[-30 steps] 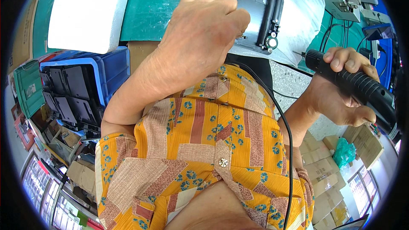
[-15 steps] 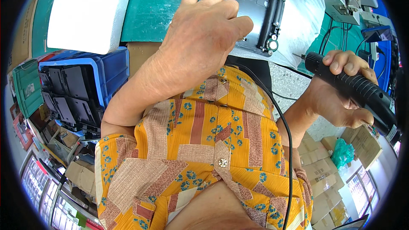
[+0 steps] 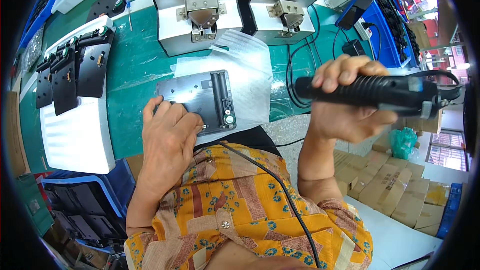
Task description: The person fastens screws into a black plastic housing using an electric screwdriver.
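Note:
My left hand [image 3: 171, 129] rests on the near left part of a black rectangular panel [image 3: 192, 90], fingers bent over its surface and edge. Along the panel's right side runs a dark cylindrical bar, with a small round greenish part at its lower end. The panel lies on thin white foam sheeting [image 3: 252, 70]. Raised to the right of it, my right hand [image 3: 345, 115] is wrapped around a black corded electric screwdriver [image 3: 370, 90]. The tool lies nearly level, its front end toward the left and apart from the panel. Motion blurs its lower side, and its bit cannot be made out.
Two silver machines [image 3: 172, 20] stand behind the panel. Several black panels [image 3: 65, 82] lie on a white foam block [image 3: 80, 140] at left, near a screwdriver [image 3: 128, 12]. A blue crate [image 3: 112, 190] stands below; cartons [image 3: 385, 190] stack at right. A cable [image 3: 285, 185] crosses my front.
The view has shifted, bringing the machines and the left-hand panels into sight. The electric screwdriver has swung from a slant to nearly level. My left hand remains at the panel.

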A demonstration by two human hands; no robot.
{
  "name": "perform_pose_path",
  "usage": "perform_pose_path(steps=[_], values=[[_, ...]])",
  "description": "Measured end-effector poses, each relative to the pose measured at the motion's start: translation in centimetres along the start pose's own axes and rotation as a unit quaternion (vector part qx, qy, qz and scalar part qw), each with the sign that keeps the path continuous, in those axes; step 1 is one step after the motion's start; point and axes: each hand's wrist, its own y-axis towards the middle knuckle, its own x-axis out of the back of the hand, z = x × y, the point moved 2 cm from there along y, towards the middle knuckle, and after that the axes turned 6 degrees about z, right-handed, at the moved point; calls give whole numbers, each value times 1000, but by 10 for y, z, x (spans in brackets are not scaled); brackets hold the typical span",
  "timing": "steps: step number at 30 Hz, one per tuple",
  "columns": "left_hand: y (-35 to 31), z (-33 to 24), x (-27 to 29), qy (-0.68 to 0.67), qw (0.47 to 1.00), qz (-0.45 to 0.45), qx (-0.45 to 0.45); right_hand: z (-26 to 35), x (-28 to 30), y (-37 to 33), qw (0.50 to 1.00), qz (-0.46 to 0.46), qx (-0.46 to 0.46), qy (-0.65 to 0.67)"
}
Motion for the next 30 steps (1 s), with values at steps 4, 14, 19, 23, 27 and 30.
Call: perform_pose_path(steps=[4,14,19,23,27,30], values=[[6,2,0,-7,1000,1,20,-11,25,41,998,19,57,-5],[5,1,-1,-2,999,6,38,-43,46,84,998,39,45,5],[7,0,1,-9,1000,8,21,-46,58,85,997,51,45,-35],[4,1,-1,-6,999,5,35,-61,56,86,997,73,31,-7],[6,1,0,-8,1000,3,28,-60,51,94,989,137,43,-46],[7,2,-1,-10,1000,-3,26,-74,25,85,961,42,-20,271]])
